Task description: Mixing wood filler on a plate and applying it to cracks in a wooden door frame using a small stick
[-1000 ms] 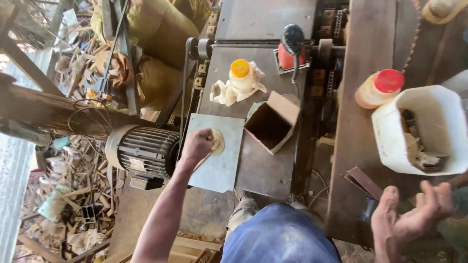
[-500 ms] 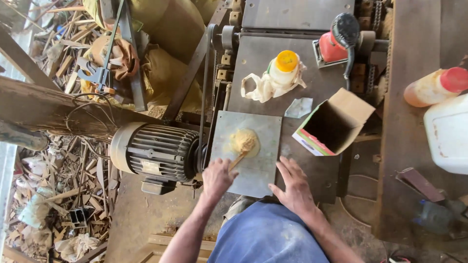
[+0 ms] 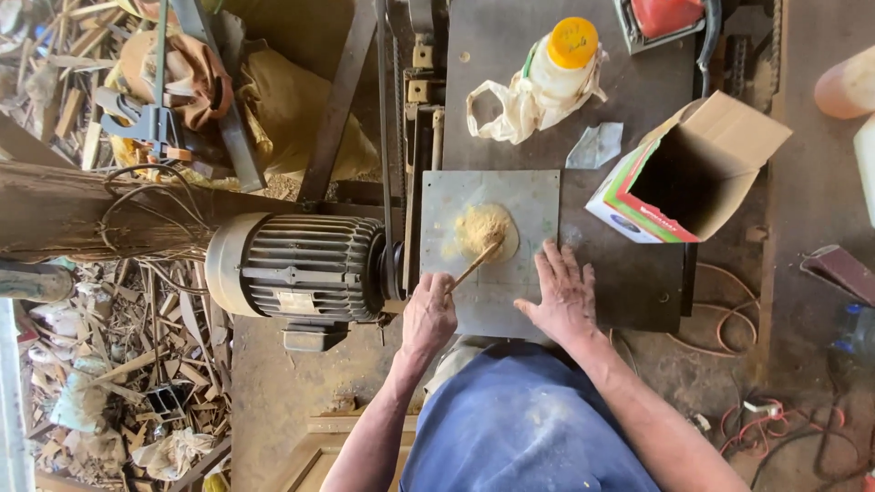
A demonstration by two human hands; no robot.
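Head view: left hand (image 3: 428,316) is gripping a thin wooden stick (image 3: 475,265), its tip digging into the sawdust paste (image 3: 485,230) at frame centre, while the right hand (image 3: 563,296) is pressing flat, fingers spread, steadying the grey metal plate (image 3: 538,196).

Open cardboard box (image 3: 685,178) — red, green, blue — right of plate; yellow-capped bottle (image 3: 558,60) behind

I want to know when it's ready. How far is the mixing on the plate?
Done: a yellowish pile sits heaped on the grey plate. In hand: the left hand pokes a thin stick into it, and the right hand presses the plate flat. Left: the pile looks crumbly, not smooth.
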